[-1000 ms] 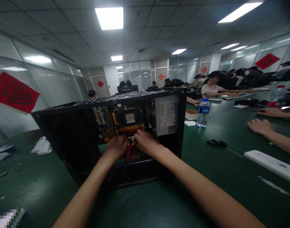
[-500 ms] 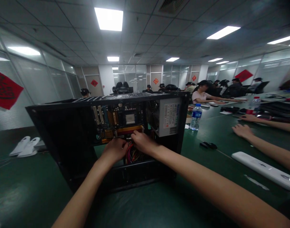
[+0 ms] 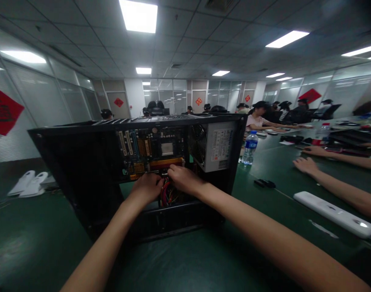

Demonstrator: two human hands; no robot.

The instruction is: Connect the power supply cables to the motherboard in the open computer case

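A black computer case (image 3: 161, 219) stands on its side with its open face toward me. Inside it are a motherboard (image 3: 143, 152), a power supply (image 3: 217, 148) with a fan, and a bundle of coloured cables (image 3: 166, 194). My left hand (image 3: 146, 187) reaches in at the motherboard's lower edge, its fingers closed beside the cables. Close by on the right, my right hand (image 3: 184, 178) is closed too, fingertips just below the red-brown memory slots (image 3: 165, 163). Whatever the fingertips of both hands pinch is hidden.
The case stands on a green table (image 3: 179, 259). Right of it are a water bottle (image 3: 250, 148), a small black object (image 3: 264, 183) and a long white device (image 3: 334, 213). Another person's hand (image 3: 307, 166) rests there. White slipper-like objects (image 3: 29, 184) lie left.
The view has shifted slightly, and the case appears a little higher. Both hands stay at the same spot by the cables, with only slight finger movement.
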